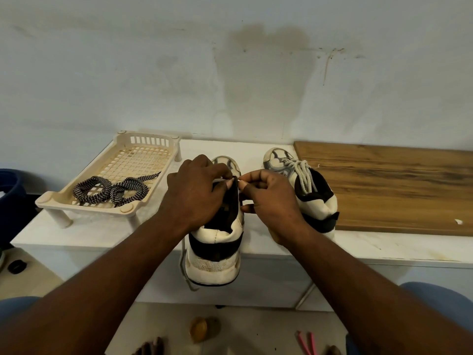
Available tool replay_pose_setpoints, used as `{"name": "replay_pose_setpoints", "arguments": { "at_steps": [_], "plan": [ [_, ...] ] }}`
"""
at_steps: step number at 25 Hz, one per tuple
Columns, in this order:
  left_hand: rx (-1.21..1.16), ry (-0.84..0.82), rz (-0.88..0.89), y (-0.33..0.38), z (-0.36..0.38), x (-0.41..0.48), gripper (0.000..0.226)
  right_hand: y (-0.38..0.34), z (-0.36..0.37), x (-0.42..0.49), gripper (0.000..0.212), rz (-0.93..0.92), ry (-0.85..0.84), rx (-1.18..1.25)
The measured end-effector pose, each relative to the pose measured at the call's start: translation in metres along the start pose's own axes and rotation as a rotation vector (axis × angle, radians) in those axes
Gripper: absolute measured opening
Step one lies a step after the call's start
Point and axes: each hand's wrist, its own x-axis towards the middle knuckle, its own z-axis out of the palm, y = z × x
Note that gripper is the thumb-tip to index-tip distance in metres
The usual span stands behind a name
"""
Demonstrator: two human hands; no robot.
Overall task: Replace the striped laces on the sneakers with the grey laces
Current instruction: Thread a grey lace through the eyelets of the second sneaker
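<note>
Left hand [197,190] curls over the near sneaker [215,247], thumb and fingers gripping the top of its black tongue. Right hand [271,198] pinches the grey lace [182,257] tip beside the tongue; the slack hangs off the table [102,234] edge. The second sneaker [314,198] is laced grey. Striped laces [112,190] lie in the tray [84,206], with a wooden board [396,188] on the right.

A cream plastic lattice tray [89,209] on short legs stood at the left of the white tabletop [102,234]. A wooden board [396,190] lay flat at the right, against the stained white wall [153,73]. A dark blue container [10,190] sat far left. On the floor lay a small black object [17,266], a yellowish-brown lump [202,329] and pink sticks [305,343].
</note>
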Motion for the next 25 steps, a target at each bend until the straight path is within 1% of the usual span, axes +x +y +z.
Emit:
{"name": "replay_pose_setpoints", "arguments": {
  "at_steps": [2,4,6,9,12,14,15,18,21,23,25],
  "plan": [
    [0.083,0.022,0.058,0.002,-0.003,0.001,0.017,-0.002,-0.003,0.001,0.006,0.009,-0.037,0.018],
    [0.155,0.020,0.109,0.007,-0.005,0.003,0.017,-0.003,-0.006,0.002,0.008,-0.004,-0.072,-0.013],
    [0.202,0.012,0.105,0.011,-0.005,0.003,0.017,-0.002,-0.006,0.003,0.008,-0.003,-0.090,-0.018],
    [0.216,0.021,0.066,0.012,-0.005,0.005,0.016,-0.001,0.000,0.001,0.006,0.033,-0.066,0.063],
    [0.108,0.030,0.018,0.011,-0.004,0.004,0.017,-0.002,0.004,0.001,0.009,0.090,-0.046,0.127],
    [0.017,0.017,-0.009,0.013,-0.005,0.003,0.018,-0.001,0.005,0.002,0.012,0.112,-0.022,0.100],
    [-0.007,-0.004,-0.019,0.013,-0.005,0.003,0.015,-0.001,0.007,0.002,0.013,0.118,-0.006,0.075],
    [-0.003,-0.042,-0.009,0.009,-0.001,0.004,0.008,-0.001,0.012,0.003,0.016,0.140,0.036,0.050],
    [-0.100,-0.134,0.003,0.004,0.003,0.008,0.016,-0.006,0.011,0.003,0.015,0.209,0.038,0.097],
    [-0.199,-0.196,-0.030,0.003,0.004,0.010,0.020,-0.010,0.010,0.002,0.012,0.251,0.028,0.158],
    [-0.273,-0.218,-0.056,0.002,0.003,0.010,0.015,-0.012,0.010,0.000,0.013,0.279,0.014,0.199]
  ]
}}
